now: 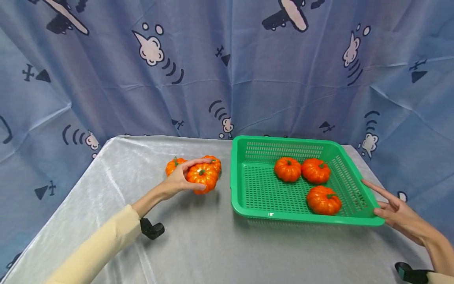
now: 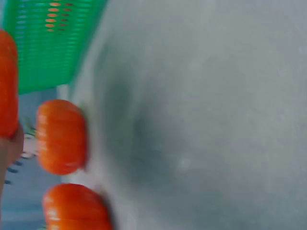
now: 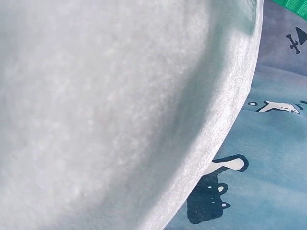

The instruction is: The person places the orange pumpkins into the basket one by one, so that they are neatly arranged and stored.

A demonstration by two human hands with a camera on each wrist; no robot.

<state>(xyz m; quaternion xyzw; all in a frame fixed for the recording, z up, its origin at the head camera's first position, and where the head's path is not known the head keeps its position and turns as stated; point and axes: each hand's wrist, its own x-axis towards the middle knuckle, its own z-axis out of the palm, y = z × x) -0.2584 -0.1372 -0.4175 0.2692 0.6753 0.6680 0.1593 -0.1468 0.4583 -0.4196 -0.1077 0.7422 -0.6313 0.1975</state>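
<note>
**Just left of the green basket (image 1: pixel 234 179), a pumpkin (image 1: pixel 205 179) in the left hand (image 1: pixel 179 179)**

We find the left hand curled round the held pumpkin, thumb on its near side and fingers over the far side. It looks raised off the worktop (image 1: pixel 198 248), with shadow under it. The relation that counts most, we judge, is sideways: the basket lies directly to its right, the left rim near but apart from it. The left hand is much the nearer to that rim. The pumpkin is squat and round, so we see no long axis to line up; its stem points up. The basket's longer side runs left to right, with three pumpkins toward its right end and bare mesh on the left.

At the opposite end, the right hand (image 1: pixel 400 215) has its fingers extended and apart, touching the right rim.

Two more pumpkins sit behind the left hand, one (image 1: pixel 173 165) partly covered by it, the other (image 1: pixel 216 162) by the held pumpkin; we cannot tell whether these touch. The right hand's lower fingers are partly hidden. The left wrist view is blurred and cuts off the held pumpkin; the right wrist view shows only a corner of green, and no hand.
</note>
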